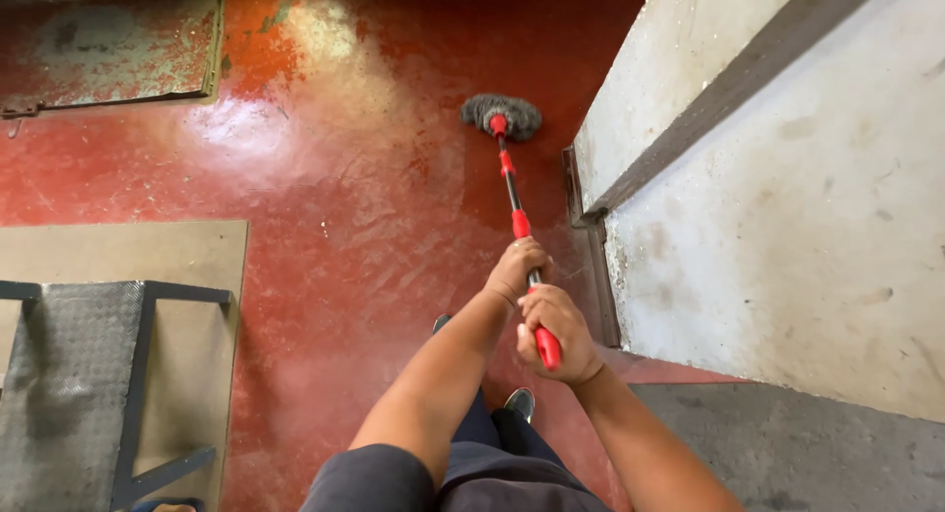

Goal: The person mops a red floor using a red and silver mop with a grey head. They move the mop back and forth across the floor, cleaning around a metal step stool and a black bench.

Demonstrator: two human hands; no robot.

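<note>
Mop [515, 192]: we hold a long pole, black shaft with red collars and a red end cap, slanting away from us to a grey, shaggy head [502, 116] lying flat on the floor [325, 207], near the corner of the wall [787, 207].

Left hand [516, 266]: grip clenched round the shaft, the further hold.

Right hand [553, 330]: grip clenched round the red end of the pole, just behind the left.

Floor: red paint, glossy, worn to bare patches further off; a bright glare on it left of the head.

Wall: pale, stained, with a dark band and a metal edge strip at its foot, on our right.

Metal frame [138, 374]: grey, with a tread plate, over a tan board [128, 251] at our left.

Shoes [520, 404]: dark, below the hands.

Hazards, as we judge them: the sheen suggests a slick surface, so a foot may slip; the head could catch the metal edge strip; a long reach with both hands close together may let the pole twist.
</note>
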